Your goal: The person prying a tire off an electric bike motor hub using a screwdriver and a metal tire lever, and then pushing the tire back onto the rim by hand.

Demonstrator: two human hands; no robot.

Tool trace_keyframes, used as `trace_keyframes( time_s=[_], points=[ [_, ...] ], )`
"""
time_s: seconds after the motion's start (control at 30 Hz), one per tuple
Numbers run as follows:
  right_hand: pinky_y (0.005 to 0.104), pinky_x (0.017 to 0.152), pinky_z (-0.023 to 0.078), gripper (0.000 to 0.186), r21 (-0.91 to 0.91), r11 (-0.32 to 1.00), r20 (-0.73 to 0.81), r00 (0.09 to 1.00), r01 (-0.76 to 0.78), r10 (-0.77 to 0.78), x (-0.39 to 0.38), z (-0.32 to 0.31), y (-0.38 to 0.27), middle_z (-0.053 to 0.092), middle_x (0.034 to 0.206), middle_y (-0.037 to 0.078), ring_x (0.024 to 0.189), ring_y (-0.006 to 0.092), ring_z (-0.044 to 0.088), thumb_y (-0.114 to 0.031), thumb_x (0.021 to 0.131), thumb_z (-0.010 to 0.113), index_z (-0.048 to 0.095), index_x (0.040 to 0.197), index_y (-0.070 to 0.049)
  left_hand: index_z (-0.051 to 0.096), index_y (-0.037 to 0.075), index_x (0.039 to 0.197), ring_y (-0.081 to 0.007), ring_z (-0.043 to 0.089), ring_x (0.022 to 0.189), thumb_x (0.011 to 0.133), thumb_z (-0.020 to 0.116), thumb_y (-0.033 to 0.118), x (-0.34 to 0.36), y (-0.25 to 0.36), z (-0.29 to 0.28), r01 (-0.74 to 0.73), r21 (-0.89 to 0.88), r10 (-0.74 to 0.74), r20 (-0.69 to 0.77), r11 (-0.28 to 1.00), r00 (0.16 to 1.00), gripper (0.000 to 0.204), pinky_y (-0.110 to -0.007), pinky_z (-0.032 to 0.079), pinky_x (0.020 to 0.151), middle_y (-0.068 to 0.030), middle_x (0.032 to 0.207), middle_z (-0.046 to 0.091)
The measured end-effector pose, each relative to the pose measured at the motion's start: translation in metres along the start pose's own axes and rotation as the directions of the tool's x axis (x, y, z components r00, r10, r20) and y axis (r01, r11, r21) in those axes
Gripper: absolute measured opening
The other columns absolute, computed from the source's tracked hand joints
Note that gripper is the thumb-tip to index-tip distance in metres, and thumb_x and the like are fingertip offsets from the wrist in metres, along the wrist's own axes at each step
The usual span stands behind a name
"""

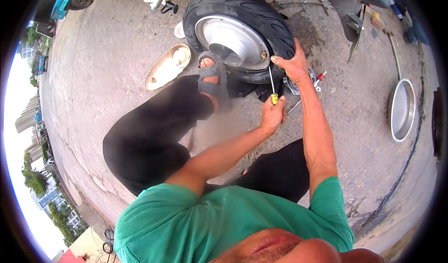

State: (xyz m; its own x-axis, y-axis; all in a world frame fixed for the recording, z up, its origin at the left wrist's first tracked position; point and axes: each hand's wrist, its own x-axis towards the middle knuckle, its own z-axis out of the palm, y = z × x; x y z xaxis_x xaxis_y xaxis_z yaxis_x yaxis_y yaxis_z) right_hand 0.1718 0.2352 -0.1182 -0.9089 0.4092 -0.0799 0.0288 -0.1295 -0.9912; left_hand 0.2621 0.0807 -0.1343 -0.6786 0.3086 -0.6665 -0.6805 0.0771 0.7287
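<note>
Left hand (273, 115) clenched round yellow-handled screwdriver (272, 83), shaft running up from fist to rim edge of scooter wheel (238, 41), right hand (291, 65) gripping tyre just beside the tip, nearer.

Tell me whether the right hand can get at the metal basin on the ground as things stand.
Probably not without shifting. The right hand grips the scooter tyre, and the metal basin lies well off to the right across bare concrete; nothing blocks the way, but it looks beyond arm's reach.
</note>
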Motion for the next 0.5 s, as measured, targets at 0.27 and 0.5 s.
trace_keyframes(
  time_s=[0.27,0.5],
  points=[
    [0.0376,0.104,0.048,0.085,-0.218,0.976,-0.068,0.998,-0.018,0.003,-0.003,0.012,-0.014,0.065,0.128,0.019,0.118,0.0264,0.063,-0.021,0.069,0.089,0.049,0.139,0.007,0.049,0.005,0.094,-0.0137,0.053,0.047,0.104,0.059,0.027,0.014,-0.019,-0.002,-0.127,0.046,0.126,0.023,0.991,0.992,0.027,-0.031,0.043,0.043,-0.0042,0.06,0.055],
    [0.0383,0.106,0.047,0.09,-0.194,0.98,-0.128,0.989,0.045,-0.071,-0.003,0.011,0.01,0.062,0.13,0.021,0.121,0.0278,0.061,-0.022,0.07,0.091,0.046,0.142,0.008,0.05,0.004,0.096,-0.0143,0.054,0.048,0.103,0.06,0.028,0.019,-0.025,-0.001,-0.095,0.074,0.095,-0.004,0.993,0.995,0.027,-0.032,0.044,0.045,-0.0045,0.062,0.056]
  ],
)
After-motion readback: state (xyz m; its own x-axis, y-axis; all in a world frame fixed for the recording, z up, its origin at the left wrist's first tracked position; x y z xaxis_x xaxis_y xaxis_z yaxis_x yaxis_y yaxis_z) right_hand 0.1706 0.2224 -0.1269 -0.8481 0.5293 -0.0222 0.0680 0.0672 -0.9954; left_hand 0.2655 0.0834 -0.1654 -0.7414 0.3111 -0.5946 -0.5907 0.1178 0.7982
